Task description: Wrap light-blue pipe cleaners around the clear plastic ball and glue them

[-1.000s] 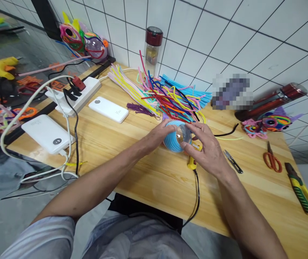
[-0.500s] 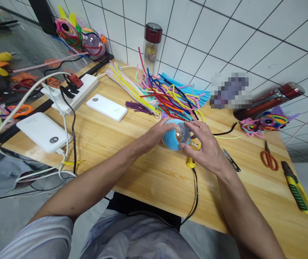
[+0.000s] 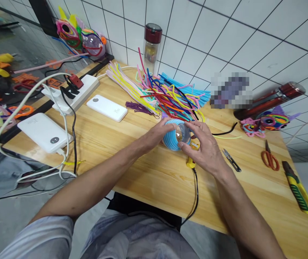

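Observation:
A clear ball (image 3: 184, 132), its left part covered in rows of light blue pipe cleaner (image 3: 171, 138), is held between my two hands above the table. My left hand (image 3: 162, 132) grips the blue-covered side, its thumb on top and its other fingers mostly hidden behind. On the bare transparent side, my right hand (image 3: 206, 147) curls round the ball with thumb and fingertips touching it. A yellow tool with a black cord (image 3: 191, 163), possibly a glue gun, lies partly hidden under my right hand. Just beyond the ball is a heap of coloured pipe cleaners (image 3: 167, 93).
To the right lie thread snips (image 3: 232, 160), orange-handled scissors (image 3: 269, 158) and green-yellow pliers (image 3: 298, 190). White power banks (image 3: 107, 108) and a power strip (image 3: 75, 95) with cables occupy the left. A glass bottle (image 3: 152, 46) stands by the tiled wall.

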`<state>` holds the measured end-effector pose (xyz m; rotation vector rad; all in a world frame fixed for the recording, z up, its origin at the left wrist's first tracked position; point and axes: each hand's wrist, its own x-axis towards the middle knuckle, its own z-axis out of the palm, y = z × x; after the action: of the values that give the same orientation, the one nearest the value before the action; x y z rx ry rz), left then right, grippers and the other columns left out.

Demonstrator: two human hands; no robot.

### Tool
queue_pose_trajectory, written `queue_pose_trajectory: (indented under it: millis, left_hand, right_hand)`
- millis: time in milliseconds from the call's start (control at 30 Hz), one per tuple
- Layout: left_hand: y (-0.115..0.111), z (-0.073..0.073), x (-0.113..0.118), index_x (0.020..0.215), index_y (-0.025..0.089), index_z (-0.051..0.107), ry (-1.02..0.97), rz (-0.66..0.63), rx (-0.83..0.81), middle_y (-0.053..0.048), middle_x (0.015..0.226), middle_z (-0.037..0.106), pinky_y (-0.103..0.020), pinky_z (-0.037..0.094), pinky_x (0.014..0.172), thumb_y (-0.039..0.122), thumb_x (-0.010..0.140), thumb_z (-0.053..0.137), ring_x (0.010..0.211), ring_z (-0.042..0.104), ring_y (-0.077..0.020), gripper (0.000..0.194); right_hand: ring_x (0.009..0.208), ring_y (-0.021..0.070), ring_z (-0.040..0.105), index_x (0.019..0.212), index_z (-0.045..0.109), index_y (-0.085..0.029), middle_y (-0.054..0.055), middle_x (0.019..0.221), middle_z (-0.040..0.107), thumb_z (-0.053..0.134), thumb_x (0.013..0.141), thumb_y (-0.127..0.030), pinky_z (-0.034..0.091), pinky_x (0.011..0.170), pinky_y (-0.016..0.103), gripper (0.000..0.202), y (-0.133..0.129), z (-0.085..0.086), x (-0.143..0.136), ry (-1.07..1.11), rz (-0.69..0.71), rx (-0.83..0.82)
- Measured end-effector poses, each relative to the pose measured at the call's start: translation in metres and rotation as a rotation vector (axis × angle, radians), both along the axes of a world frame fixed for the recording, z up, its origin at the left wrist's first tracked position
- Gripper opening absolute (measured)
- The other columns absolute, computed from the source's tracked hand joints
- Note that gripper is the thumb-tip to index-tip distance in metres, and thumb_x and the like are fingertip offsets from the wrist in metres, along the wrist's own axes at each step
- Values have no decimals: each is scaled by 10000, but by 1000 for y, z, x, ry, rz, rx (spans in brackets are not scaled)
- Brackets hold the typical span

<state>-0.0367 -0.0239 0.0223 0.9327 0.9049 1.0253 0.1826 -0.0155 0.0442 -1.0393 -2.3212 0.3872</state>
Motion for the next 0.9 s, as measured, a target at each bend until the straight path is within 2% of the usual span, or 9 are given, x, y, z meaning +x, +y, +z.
queue_pose_trajectory:
  millis: [133,400,533,633,733,900]
  left_hand:
    - [-1,-1,-1,1352,218,582,-10,-4,18,-93,1301,729,-428,564,1006,501,928,664,1174,710,-275,516]
    - [-4,2,-3,1338,225,584,-7,-43,14,-89,1278,724,-405,571,903,555,915,642,1123,705,-284,539]
    - [-3,1,-4,1382,233,531,1,-48,2,-103,1327,686,-417,577,881,592,877,654,1151,694,-301,632]
    - [-3,-2,-5,1415,260,481,20,-38,-2,-99,1411,644,-455,584,935,606,859,682,1229,676,-318,685]
    - [-4,-3,-7,1444,286,465,10,-79,36,-90,1497,599,-482,575,1005,553,849,728,1322,639,-331,703]
    - [-5,-2,-7,1474,268,449,29,-83,58,-105,1461,604,-526,561,1050,524,842,749,1343,620,-354,745]
  right_hand:
    - [1354,388,636,1532,627,-294,170,1447,655,729,970,-504,651,1013,621,609,-1,1,0,-3,-8,-6]
    - [1341,384,644,1513,638,-273,181,1457,647,739,963,-483,650,1019,618,598,-1,2,0,4,-2,4]
    - [1320,383,652,1503,647,-280,174,1440,657,737,962,-498,648,1018,619,589,-1,4,1,5,-13,13]
    - [1320,385,656,1492,656,-288,171,1447,653,734,963,-500,639,1032,625,574,0,6,2,4,-30,11]
    - [1309,380,661,1487,659,-287,170,1438,651,734,962,-496,643,1024,622,570,1,9,4,7,-37,10]
    - [1309,375,653,1488,658,-289,167,1431,651,729,964,-512,654,1006,608,574,1,10,4,16,-43,13]
